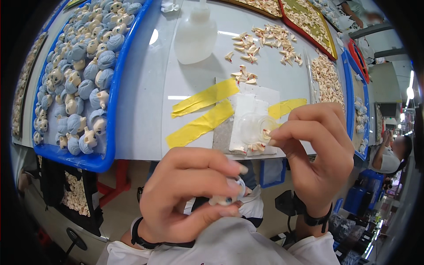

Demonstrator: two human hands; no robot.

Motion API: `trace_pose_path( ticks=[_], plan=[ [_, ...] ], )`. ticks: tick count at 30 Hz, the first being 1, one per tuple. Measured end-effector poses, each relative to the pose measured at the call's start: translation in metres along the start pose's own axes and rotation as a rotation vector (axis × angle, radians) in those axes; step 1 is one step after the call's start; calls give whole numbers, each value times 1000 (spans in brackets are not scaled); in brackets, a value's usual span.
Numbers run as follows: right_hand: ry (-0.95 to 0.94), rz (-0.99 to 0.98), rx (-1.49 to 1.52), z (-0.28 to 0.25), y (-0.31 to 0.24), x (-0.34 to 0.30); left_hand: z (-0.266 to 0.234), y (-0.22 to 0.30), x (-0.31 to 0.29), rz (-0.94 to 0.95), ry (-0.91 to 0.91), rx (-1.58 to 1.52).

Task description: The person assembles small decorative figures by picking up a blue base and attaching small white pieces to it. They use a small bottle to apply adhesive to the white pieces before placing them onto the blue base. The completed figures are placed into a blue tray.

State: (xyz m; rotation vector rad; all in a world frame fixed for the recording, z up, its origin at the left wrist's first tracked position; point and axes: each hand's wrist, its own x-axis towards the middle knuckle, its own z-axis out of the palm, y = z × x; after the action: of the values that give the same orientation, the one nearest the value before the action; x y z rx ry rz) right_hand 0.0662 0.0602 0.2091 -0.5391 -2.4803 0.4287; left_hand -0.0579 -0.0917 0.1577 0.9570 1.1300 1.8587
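My left hand [190,194] is closed around a small doll head [224,200] with pale blue hair, held in front of the table edge; the fingers cover most of it. My right hand [316,145] is pinched at the rim of a small clear round dish [252,127]. A small cream piece with a red tip [266,133] shows at its fingertips. The dish stands on a white pad [242,106], and a few similar pieces [255,147] lie by its near side. Yellow tape strips [201,123] are stuck on the table beside the pad.
A blue tray [110,132] full of blue-haired doll heads stands at the left. A translucent bottle [195,37] is at the back. Loose cream pieces [276,39] lie beyond the pad, with a red-rimmed tray [304,37] behind them. Another person [388,154] sits far right.
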Motion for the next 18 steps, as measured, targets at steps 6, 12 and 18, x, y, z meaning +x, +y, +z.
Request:
trace_pose_path(
  ticks=[6, 12, 18],
  plan=[
    [91, 152, 420, -4, -6, -17, -4, -12, 7, 190, -92, 114],
    [66, 226, 687, 3, -28, -32, 16, -2, 2, -31, 62, -51],
    [53, 122, 513, 5, -33, -34, 11, -5, -3, 11, 41, -20]
  ],
)
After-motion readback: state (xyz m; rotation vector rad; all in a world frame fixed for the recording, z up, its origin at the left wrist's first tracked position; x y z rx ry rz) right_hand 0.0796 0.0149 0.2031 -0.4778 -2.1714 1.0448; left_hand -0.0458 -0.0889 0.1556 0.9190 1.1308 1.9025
